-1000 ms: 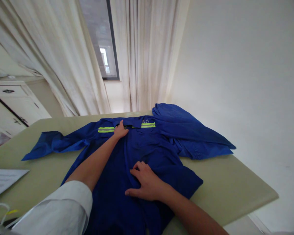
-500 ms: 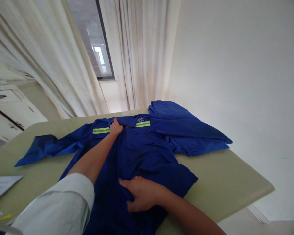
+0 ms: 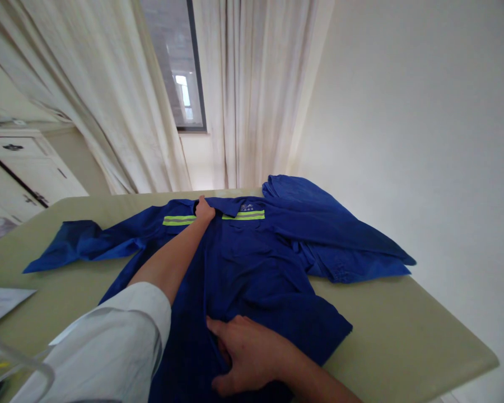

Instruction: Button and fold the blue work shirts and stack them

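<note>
A dark blue work jacket (image 3: 252, 254) with yellow-green reflective strips lies front up on the table, sleeves out to both sides. At its collar, my left hand (image 3: 204, 209) is closed on the cloth near the top of the front opening. My right hand (image 3: 252, 350) rests lower down on the jacket front, its index fingertip touching the edge of the front opening. Thumb and index finger of that hand are spread apart; the other fingers are curled and partly hidden. The jacket's lower part runs out of view beneath my arms.
A lighter blue folded garment (image 3: 353, 271) lies under the jacket's sleeve at the right. The pale green table (image 3: 420, 330) ends near a white wall. Papers (image 3: 4, 305) and a white curved frame (image 3: 25, 364) are at the left. A cabinet (image 3: 33, 162) and curtains (image 3: 252, 95) stand behind.
The view has shifted slightly. My left hand stays at the collar, and my right hand stays at the front edge, appearing a little lower. The jacket lies much as before.
</note>
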